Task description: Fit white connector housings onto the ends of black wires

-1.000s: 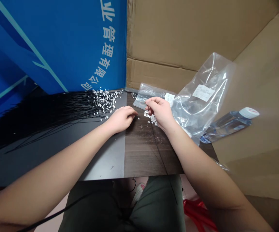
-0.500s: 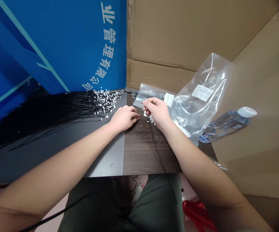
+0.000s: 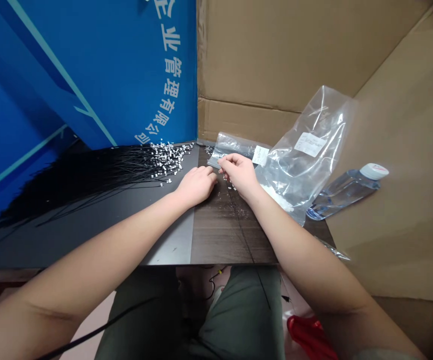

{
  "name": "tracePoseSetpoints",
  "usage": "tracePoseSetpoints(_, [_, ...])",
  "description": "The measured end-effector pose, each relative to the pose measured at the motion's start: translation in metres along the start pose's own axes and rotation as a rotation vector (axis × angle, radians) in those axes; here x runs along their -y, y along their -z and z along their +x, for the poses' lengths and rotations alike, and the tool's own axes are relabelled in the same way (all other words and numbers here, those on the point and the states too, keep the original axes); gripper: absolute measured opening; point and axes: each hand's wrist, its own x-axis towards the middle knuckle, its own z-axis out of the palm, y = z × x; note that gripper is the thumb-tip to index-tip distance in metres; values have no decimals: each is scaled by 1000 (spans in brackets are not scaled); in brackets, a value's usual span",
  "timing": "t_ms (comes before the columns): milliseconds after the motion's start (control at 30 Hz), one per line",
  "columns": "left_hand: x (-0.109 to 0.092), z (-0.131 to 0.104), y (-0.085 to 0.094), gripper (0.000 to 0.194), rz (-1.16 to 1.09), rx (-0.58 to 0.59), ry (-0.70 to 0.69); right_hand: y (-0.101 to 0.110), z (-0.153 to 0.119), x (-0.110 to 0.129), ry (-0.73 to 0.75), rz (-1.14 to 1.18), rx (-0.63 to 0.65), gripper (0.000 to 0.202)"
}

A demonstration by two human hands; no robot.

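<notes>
A long thin black wire [image 3: 261, 284] hangs from my right hand [image 3: 241, 175], down across the table and over its front edge. Thumb and fingertips pinch its upper end; the tip is too small to make out. Close by on the left, my left hand [image 3: 197, 185] rests on the table with its fingers curled under, hiding whatever they may hold. Small white pieces [image 3: 231, 186] lie beneath my right hand. Left of my hands spreads a heap of black wires [image 3: 89, 172] with white connectors [image 3: 167, 157] at their near ends.
A flat clear bag [image 3: 231, 145] lies behind my hands. To the right are a large labelled plastic bag [image 3: 314, 165] with white pieces inside and a tilted water bottle [image 3: 346, 192]. Blue panel [image 3: 126, 65] and cardboard walls [image 3: 254, 55] enclose the table [image 3: 216, 240].
The view has shifted slightly. My right hand has moved a little left, closer to my left hand, still pinching the wire. My left hand's fingers have curled in more.
</notes>
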Motion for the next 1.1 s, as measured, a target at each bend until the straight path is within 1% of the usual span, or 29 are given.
tracePoseSetpoints(167, [0, 1, 0, 26, -47, 15, 8, 1, 7, -16, -7, -27, -9, 14])
tracePoseSetpoints(267, [4, 4, -3, 19, -168, -14, 33, 1, 9, -21, 21, -63, 4, 13])
tracePoseSetpoints(367, [13, 8, -6, 11, -379, -52, 72, 0, 8, -21, 42, -82, 11, 14])
tracePoseSetpoints(467, [22, 11, -10, 6, -596, -141, 164, -1, 6, -16, 33, -107, 8, 14])
tracePoseSetpoints(567, [30, 13, -14, 9, -812, -238, 254, -4, 5, -14, 40, -118, -3, 14])
tracePoseSetpoints(700, [33, 17, -19, 12, -1276, -272, 302, -4, 4, -13, 97, -128, -43, 15])
tracePoseSetpoints(767, [33, 18, -19, 14, -1439, -298, 331, -3, 5, -12, 102, -131, -52, 16])
tracePoseSetpoints(867, [35, 17, -16, 15, -1499, -336, 379, -1, 4, -10, 94, -129, -49, 16])
tracePoseSetpoints(967, [37, 16, -16, 14, -1546, -365, 400, -2, 1, -9, 93, -144, -35, 16])
tracePoseSetpoints(1100, [36, 16, -16, 17, -1657, -411, 420, -6, -5, -9, 162, -187, 5, 16])
